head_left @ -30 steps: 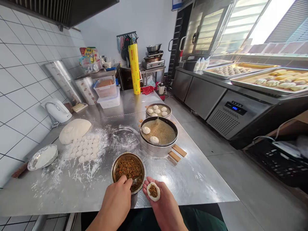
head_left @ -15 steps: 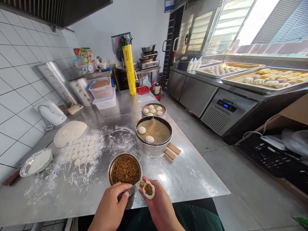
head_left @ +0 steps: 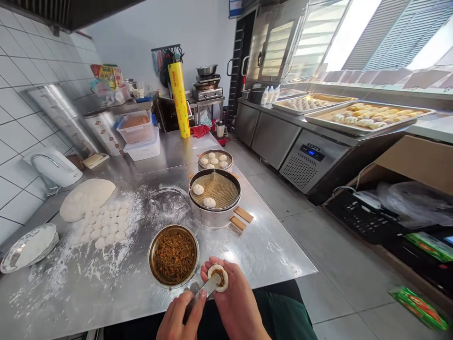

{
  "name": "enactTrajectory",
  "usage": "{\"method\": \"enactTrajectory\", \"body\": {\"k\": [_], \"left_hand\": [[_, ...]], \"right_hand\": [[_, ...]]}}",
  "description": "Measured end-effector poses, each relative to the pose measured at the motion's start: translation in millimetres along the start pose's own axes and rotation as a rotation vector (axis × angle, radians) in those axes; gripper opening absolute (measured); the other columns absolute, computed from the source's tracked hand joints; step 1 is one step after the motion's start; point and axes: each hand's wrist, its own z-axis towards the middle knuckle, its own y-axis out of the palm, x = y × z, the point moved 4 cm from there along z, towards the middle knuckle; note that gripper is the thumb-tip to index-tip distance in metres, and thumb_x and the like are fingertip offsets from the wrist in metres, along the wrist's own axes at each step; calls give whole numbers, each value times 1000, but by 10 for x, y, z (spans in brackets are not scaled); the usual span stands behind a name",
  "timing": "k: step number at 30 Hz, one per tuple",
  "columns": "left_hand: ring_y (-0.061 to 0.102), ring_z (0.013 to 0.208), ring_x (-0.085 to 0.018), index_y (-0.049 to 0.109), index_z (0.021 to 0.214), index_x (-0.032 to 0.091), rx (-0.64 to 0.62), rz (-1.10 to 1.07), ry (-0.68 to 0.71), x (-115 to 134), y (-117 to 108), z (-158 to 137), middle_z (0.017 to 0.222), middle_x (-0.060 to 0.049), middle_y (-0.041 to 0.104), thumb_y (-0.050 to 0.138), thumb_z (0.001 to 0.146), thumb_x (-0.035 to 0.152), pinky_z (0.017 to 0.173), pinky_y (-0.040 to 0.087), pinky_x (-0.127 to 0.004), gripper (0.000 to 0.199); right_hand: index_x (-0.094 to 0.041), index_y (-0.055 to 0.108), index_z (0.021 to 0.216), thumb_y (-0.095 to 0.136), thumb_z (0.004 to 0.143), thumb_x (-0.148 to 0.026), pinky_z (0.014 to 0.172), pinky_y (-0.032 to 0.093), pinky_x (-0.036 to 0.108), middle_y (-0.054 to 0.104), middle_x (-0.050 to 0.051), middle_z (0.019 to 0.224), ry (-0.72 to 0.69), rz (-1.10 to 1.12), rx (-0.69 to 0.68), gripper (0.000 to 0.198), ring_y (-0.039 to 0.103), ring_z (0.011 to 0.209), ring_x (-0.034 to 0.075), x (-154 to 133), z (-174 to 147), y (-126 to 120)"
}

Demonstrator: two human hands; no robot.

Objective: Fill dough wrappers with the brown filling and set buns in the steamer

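From beside the steel table point(head_left: 258, 255), I see the left hand point(head_left: 179, 316) with its fingers closed around the handle of a flat metal spatula point(head_left: 211, 284), and the right hand point(head_left: 233, 297) palm up, cupped and partly open, its fingers loosely curled about a small round white dough wrapper point(head_left: 225, 284). The wrapper sits in that palm, just past the table's near edge. Half a second ago the spatula carried a lump of filling at the wrapper's ten o'clock edge; now the blade crosses the wrapper's eight o'clock rim and its tip lies on the brown filling in the middle. A second ago that tool was down in the round stainless-steel bowl point(head_left: 151, 257), which stands near the hands at ten o'clock, full of brown chopped filling point(head_left: 175, 255). Farther along ten o'clock, small white dough pieces point(head_left: 106, 224) lie in floury rows, touching a big pale dough slab point(head_left: 88, 198). At twelve o'clock the round mesh-lined steamer point(head_left: 222, 189) holds the same two pleated white buns point(head_left: 209, 202) as before. The wearer's view has swung rightward, so a green packet point(head_left: 419, 307) at three o'clock, barely a corner earlier, shows much more fully.
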Motion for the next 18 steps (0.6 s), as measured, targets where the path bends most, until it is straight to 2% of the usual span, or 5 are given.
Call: {"method": "enactTrajectory", "body": {"k": [3,6,12,15,18], "left_hand": [[77,97,-15,73,129,26,32,-63,0,-39,-78,77,106,-8,74,50,102,5,85,63,-22,42],[76,97,-16,71,134,24,18,-108,26,-64,-83,118,108,-10,73,46,106,12,83,64,-24,39],[77,100,-17,69,137,31,-18,-135,-37,-132,-37,32,109,-8,75,49,103,7,89,64,-24,46],[77,104,-19,67,141,31,-49,-169,-63,-144,-22,10,113,-10,76,50,104,11,89,65,-27,46],[78,101,-18,70,137,33,-39,-170,-61,-135,-42,16,110,-8,77,52,102,8,88,64,-25,47]], "right_hand": [[-21,81,88,76,81,-45,86,53,38,74,8,95,48,68,-5,26,62,90,26,18,-19,45],[-19,81,87,73,85,-41,84,52,36,75,8,97,35,70,-16,24,61,87,24,6,-35,103],[-18,81,90,66,93,-43,89,53,37,75,8,96,43,91,-71,29,65,94,27,-32,-53,143],[-20,81,90,68,92,-44,89,53,37,74,7,94,43,88,-69,28,65,94,27,-33,-49,133],[-20,81,92,70,90,-46,89,54,38,75,7,95,46,69,-68,28,65,91,26,-30,-41,117]]}}
